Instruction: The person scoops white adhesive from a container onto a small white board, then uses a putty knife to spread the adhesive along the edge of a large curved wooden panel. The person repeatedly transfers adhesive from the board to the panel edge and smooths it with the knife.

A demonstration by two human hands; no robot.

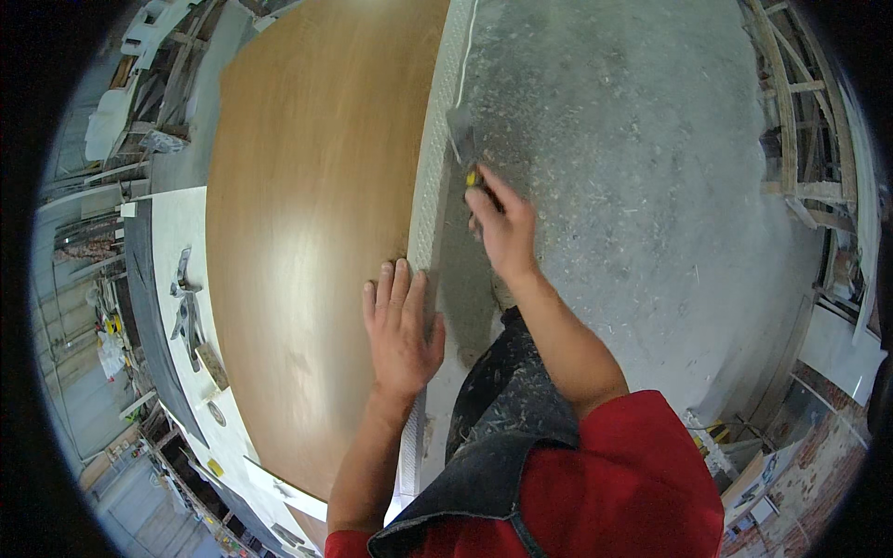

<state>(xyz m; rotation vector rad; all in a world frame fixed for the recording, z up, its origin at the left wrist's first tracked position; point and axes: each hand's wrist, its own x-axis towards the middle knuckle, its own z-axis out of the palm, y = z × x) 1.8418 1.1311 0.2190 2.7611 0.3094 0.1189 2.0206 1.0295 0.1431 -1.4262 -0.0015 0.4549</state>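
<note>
Red shirt (642,456) sits nearest. Right hand (503,223) grips a scraper (463,141) pointing ahead along the panel edge (431,177); left hand (400,330) lies flat.

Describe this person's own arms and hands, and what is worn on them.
The left hand and right hand are bare: no gloves, watch or bracelet shows. The forearms are uncovered too. On the right, a short red sleeve shows; on the left, just a bit of red. A dark apron with a strap covers the red top.
</note>
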